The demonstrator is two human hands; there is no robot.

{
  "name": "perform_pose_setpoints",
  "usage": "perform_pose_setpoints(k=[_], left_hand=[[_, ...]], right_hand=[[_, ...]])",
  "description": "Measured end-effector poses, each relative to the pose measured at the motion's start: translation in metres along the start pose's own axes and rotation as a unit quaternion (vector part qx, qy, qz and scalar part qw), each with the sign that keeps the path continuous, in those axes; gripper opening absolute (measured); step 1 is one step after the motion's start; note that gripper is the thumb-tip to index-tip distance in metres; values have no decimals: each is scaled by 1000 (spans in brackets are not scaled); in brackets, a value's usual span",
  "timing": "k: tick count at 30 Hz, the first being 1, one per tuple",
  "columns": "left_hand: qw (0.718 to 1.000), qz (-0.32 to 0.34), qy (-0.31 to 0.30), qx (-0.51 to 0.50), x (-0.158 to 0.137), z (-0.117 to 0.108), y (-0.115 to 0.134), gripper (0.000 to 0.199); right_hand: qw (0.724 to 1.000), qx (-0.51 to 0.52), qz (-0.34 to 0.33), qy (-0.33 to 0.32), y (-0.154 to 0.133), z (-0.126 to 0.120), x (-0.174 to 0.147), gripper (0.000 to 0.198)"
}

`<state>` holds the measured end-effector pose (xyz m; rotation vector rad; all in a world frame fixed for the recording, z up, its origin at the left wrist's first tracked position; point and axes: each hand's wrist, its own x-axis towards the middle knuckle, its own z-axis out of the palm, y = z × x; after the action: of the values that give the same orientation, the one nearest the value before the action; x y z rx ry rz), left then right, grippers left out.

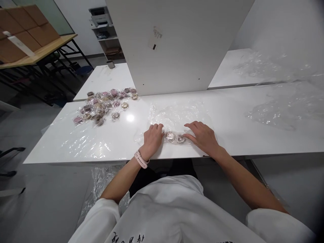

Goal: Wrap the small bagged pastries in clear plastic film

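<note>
In front of me, two round, shiny items (170,136) lie side by side along the near edge of a clear plastic sheet (174,114), wrapped in film. What they are I cannot make out. My left hand (153,140), with a pink watch band at the wrist, is at their left end; its fingers are curled on the plastic. At the right end is my right hand (202,136), thumb and forefinger spread apart in a C shape. Its thumb tip is close to or touching the right-hand item.
A heap of small round items in clear wrapping (101,104) lies at the left on the white table (233,135). Crumpled clear plastic (283,108) covers part of the right side. A white upright panel (177,50) stands behind. More plastic (98,182) hangs below the table edge.
</note>
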<state>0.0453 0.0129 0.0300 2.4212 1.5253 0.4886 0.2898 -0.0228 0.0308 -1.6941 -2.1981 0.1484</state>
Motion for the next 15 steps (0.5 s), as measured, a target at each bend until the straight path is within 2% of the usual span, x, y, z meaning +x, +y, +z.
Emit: perform_pose_setpoints(k=[2, 4, 5, 7, 9, 10, 13, 15], left_hand=[[994, 100, 38, 24, -11, 3, 5, 26], [983, 181, 18, 19, -21, 7, 2, 40], [980, 197, -1, 8, -24, 8, -1, 44], [983, 182, -27, -22, -22, 10, -11, 40], [988, 135, -38, -56, -10, 11, -21, 27], [991, 106, -40, -69, -1, 11, -24, 24], [996, 24, -52, -73, 35, 9, -25, 31], [997, -4, -68, -44, 58, 10, -21, 29]], right_hand=[[995, 1, -92, 24, -1, 2, -10, 37], [988, 30, -153, -5, 2, 7, -21, 45], [986, 46, -161, -18, 4, 11, -25, 47], [986, 82, -144, -24, 10, 19, -27, 43], [987, 121, -103, -15, 15, 24, -20, 40], [987, 141, -74, -16, 18, 25, -14, 40], [982, 175, 35, -59, 22, 22, 11, 40], [984, 134, 90, -78, 22, 18, 26, 40]])
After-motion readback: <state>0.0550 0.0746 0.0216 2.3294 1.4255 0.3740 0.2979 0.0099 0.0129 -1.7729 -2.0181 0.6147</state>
